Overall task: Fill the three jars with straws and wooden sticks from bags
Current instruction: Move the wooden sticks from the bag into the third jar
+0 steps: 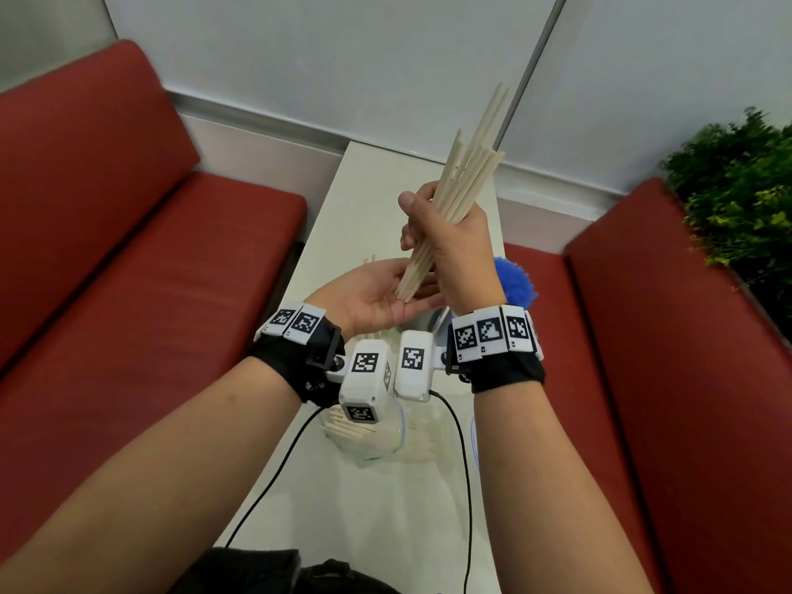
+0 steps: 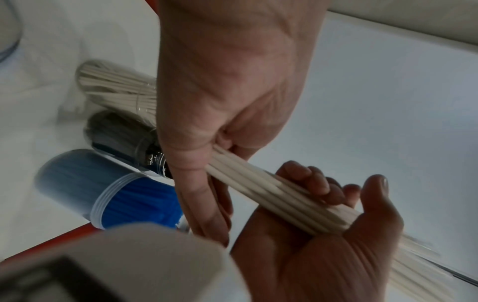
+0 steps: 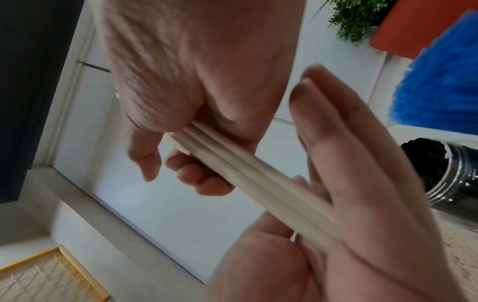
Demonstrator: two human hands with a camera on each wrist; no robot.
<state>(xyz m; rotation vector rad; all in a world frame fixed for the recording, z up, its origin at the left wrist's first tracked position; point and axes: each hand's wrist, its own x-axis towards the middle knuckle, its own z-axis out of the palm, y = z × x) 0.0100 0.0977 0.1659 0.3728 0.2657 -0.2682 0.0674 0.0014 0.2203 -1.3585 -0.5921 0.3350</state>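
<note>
My right hand (image 1: 441, 233) grips a bundle of pale wooden sticks (image 1: 463, 182) above the white table (image 1: 377, 199), the tops tilted up and to the right. Under it my left hand (image 1: 385, 293) lies palm up with straight fingers, and the sticks' lower ends rest against the palm. In the left wrist view three jars stand on the table: one of wooden sticks (image 2: 116, 90), one of black straws (image 2: 124, 139) and one of blue straws (image 2: 124, 196). In the head view only the blue straws (image 1: 514, 280) show, behind my right wrist.
A clear bag with more wooden sticks (image 1: 368, 439) lies on the table under my wrists, beside black cables (image 1: 265, 486). Red sofas (image 1: 128, 250) flank the narrow table on both sides. A green plant (image 1: 737, 186) stands at the far right.
</note>
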